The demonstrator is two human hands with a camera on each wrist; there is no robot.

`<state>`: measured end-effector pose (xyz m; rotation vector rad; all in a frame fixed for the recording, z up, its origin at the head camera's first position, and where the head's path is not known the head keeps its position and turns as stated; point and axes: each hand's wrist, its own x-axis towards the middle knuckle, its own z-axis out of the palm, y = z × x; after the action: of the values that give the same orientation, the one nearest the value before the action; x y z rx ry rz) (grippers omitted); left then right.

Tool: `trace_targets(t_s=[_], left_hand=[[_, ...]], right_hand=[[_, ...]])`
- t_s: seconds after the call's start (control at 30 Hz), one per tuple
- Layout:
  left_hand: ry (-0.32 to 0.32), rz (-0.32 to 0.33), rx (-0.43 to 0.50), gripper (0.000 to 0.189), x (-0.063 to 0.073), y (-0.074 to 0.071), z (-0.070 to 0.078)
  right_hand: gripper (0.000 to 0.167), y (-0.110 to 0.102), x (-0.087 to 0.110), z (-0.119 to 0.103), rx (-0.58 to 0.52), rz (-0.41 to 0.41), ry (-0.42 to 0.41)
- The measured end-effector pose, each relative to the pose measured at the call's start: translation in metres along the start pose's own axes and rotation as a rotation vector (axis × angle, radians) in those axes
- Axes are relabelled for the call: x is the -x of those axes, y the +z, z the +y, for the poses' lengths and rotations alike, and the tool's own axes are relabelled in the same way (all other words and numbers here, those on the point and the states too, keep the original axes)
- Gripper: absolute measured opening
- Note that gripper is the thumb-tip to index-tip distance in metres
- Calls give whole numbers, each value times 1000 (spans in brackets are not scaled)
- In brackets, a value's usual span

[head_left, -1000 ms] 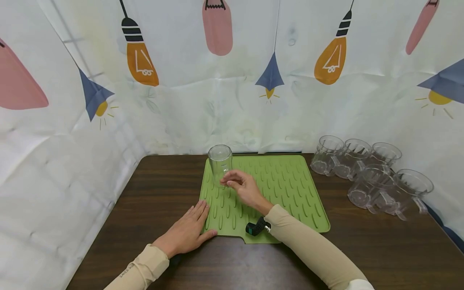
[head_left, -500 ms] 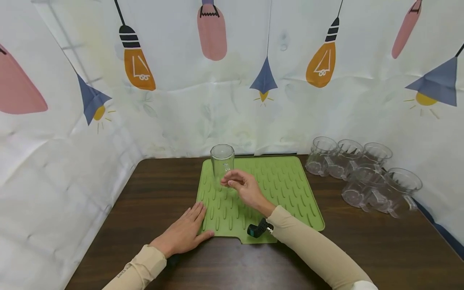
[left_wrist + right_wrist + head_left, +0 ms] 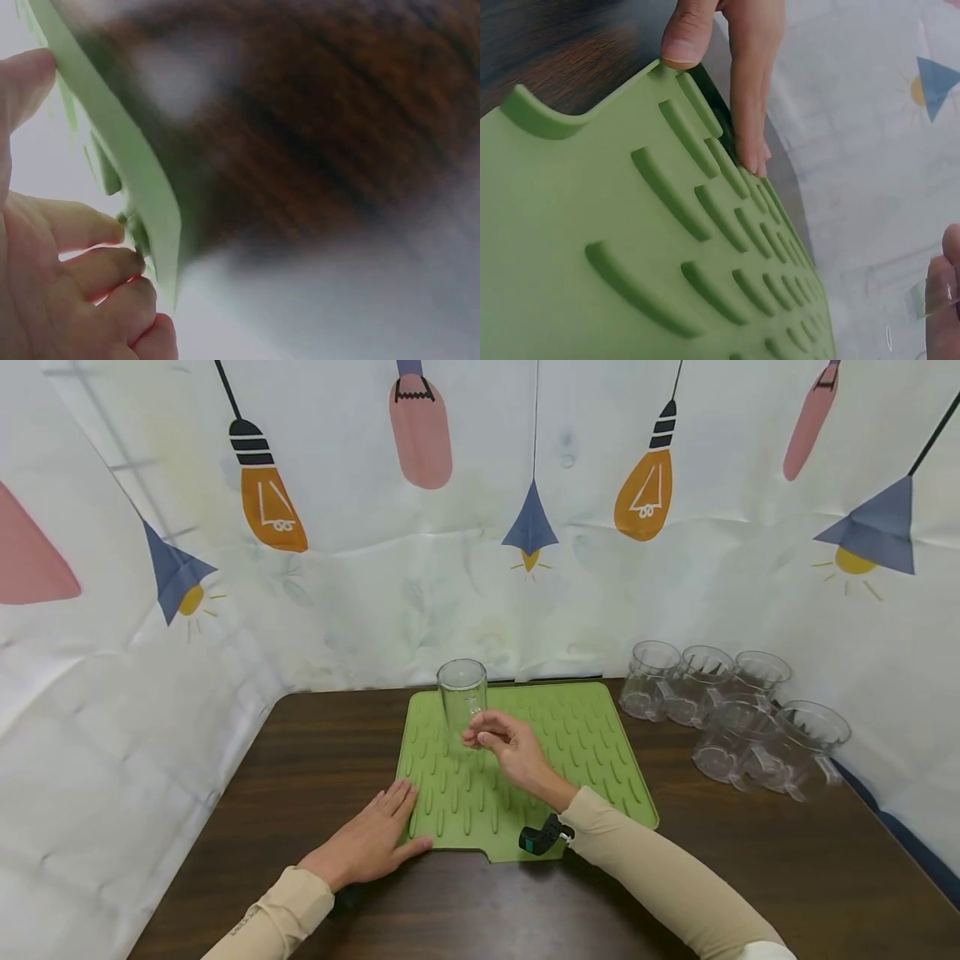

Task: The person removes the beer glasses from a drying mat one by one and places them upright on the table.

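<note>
A clear glass mug stands upright in the head view, over the back left of a green ribbed mat. My right hand holds the mug by its handle side, thumb and fingers bent together. A bit of clear handle shows by the fingertips in the right wrist view. My left hand lies with straight fingers on the mat's front left corner. In the right wrist view, that hand's thumb touches the front edge and its fingers rest along the side.
Several clear mugs with handles stand grouped on the dark wooden table at the back right. A patterned white cloth hangs behind and to the left. A black wrist camera sits under my right forearm.
The head view has turned slightly right, so the mat and mug group appear further left. Against the mat, my right hand and the mug have shifted a little right. My left hand stays on the corner.
</note>
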<state>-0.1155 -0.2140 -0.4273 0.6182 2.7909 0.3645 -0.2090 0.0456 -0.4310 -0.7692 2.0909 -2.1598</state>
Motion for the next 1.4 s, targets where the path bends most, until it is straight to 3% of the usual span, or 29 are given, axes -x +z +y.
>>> trace_targets(t_s=[0.33, 0.57, 0.73, 0.83, 1.1, 1.4], left_hand=[[53, 82, -23, 82, -5, -11, 4], [96, 171, -53, 80, -12, -15, 9], [97, 206, -67, 80, -18, -18, 10], [76, 212, -27, 83, -22, -23, 12], [37, 247, 90, 87, -32, -36, 16], [61, 307, 133, 84, -39, -33, 19]], right_hand=[[19, -16, 13, -8, 82, -8, -17], [20, -27, 23, -15, 162, -24, -74], [20, -36, 27, -21, 220, -13, -103], [20, -41, 29, -24, 269, -14, -120], [21, -56, 34, -33, 446, -18, -202], [31, -71, 41, -47, 750, -27, -376]])
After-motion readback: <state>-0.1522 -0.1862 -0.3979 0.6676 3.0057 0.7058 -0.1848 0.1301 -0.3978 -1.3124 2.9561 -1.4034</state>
